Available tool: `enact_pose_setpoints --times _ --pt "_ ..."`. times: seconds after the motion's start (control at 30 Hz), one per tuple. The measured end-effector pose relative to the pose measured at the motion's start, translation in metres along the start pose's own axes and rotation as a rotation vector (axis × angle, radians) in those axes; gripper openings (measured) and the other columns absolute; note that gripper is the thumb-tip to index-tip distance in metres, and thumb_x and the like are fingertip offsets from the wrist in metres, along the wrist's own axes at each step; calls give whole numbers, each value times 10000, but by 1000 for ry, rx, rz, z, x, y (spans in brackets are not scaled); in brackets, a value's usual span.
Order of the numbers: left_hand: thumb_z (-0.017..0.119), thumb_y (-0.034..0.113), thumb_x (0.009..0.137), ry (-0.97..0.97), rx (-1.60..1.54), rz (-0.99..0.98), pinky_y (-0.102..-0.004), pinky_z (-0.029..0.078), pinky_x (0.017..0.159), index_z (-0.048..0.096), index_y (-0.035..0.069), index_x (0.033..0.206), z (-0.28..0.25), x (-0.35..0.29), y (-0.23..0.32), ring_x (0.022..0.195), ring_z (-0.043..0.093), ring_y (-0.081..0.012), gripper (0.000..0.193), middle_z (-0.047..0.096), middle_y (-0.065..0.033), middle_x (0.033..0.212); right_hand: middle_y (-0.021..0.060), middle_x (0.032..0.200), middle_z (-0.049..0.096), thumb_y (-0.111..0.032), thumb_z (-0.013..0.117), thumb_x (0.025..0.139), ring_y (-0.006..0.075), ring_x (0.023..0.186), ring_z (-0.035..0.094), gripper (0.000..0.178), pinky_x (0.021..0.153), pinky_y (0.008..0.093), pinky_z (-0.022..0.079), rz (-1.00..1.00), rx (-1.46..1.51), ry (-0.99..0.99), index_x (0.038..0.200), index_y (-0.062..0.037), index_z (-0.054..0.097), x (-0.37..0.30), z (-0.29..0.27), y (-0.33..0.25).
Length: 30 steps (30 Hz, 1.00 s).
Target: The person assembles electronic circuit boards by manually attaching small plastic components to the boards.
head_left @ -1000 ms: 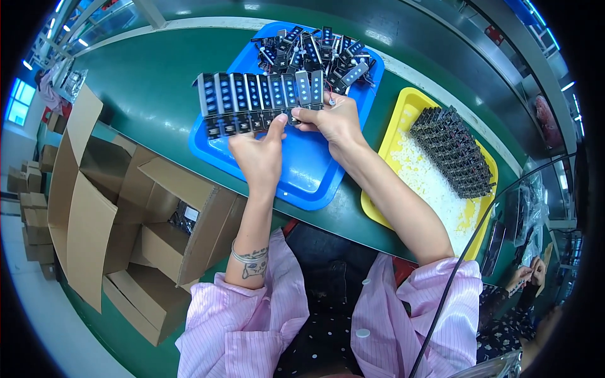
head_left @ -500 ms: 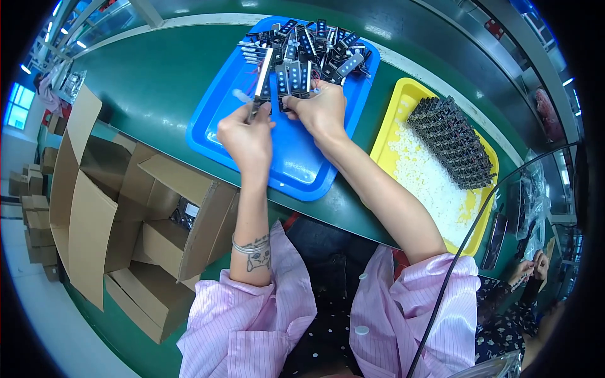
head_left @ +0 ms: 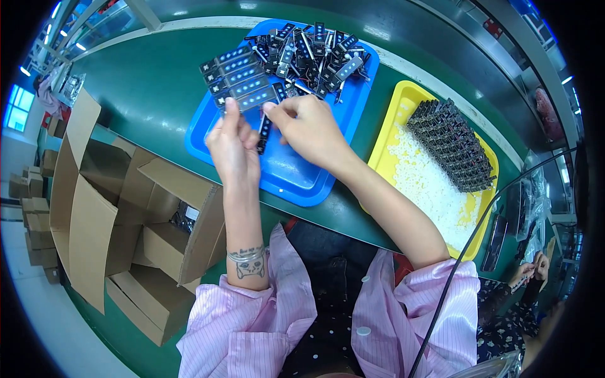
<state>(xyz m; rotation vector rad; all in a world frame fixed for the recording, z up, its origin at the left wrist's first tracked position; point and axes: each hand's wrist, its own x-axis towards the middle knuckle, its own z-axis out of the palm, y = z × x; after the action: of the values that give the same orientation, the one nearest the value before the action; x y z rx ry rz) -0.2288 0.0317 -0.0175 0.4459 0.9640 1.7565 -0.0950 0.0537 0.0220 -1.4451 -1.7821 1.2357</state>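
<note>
My left hand (head_left: 233,142) is closed on the lower edge of a flat row of black LED modules (head_left: 239,79), several side by side with pale round dots facing up, held tilted above the blue tray (head_left: 290,179). My right hand (head_left: 312,129) is bent with thumb and finger closed at the row's lower right corner; what they pinch is hidden. Just below that thumb, between my hands, is a single black module (head_left: 263,135); I cannot tell whether it is held. A heap of loose modules (head_left: 309,53) with thin wires fills the tray's far end.
To the right, a yellow tray (head_left: 384,142) carries stacked black parts (head_left: 450,145) and many small white pieces (head_left: 428,183). Open cardboard boxes (head_left: 157,246) stand at left. A black cable (head_left: 444,283) crosses the right side. Another person's hands (head_left: 532,269) work at far right.
The row of modules has turned from nearly edge-on to face-up and moved left with my left hand. My right hand has come away from the heap toward the row's corner.
</note>
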Motion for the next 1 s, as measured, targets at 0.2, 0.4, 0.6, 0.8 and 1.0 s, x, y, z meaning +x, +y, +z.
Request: enact_pose_setpoints --times 0.2,0.4,0.6,0.8,1.0 --pt "615 207 976 -56 216 33 -181 264 456 668 30 951 18 -34 -5 591 386 5 186 578 21 802 -13 789 642 -233 696 902 69 722 562 148 660 222 452 139 825 15 856 -93 708 7 14 10" --pt "674 110 910 -172 22 -11 -193 402 522 686 7 974 -17 -18 18 737 609 -96 122 688 -66 924 -9 878 685 -159 676 914 56 773 611 115 694 218 500 -1 793 -22 982 -66 686 14 -11 14" --pt "736 -23 811 -220 244 124 -196 429 500 693 -15 917 -8 -9 19 612 635 -116 114 696 -82 788 92 951 706 -9 653 892 153 848 694 299 723 273 592 -87 613 -178 1178 4 567 7 -16 5" --pt "715 -45 825 -85 415 404 -198 493 508 682 -58 895 9 -24 0 611 650 -101 78 704 -107 795 185 939 705 106 614 858 205 814 717 372 709 281 613 -13 657 9 1209 106 491 9 1 4" --pt "703 -6 857 -100 256 192 -234 498 516 688 -56 896 2 -16 3 600 645 -135 65 698 -126 762 137 911 710 36 677 845 155 785 706 293 665 238 578 -37 717 -82 1126 61 598 8 -6 8"
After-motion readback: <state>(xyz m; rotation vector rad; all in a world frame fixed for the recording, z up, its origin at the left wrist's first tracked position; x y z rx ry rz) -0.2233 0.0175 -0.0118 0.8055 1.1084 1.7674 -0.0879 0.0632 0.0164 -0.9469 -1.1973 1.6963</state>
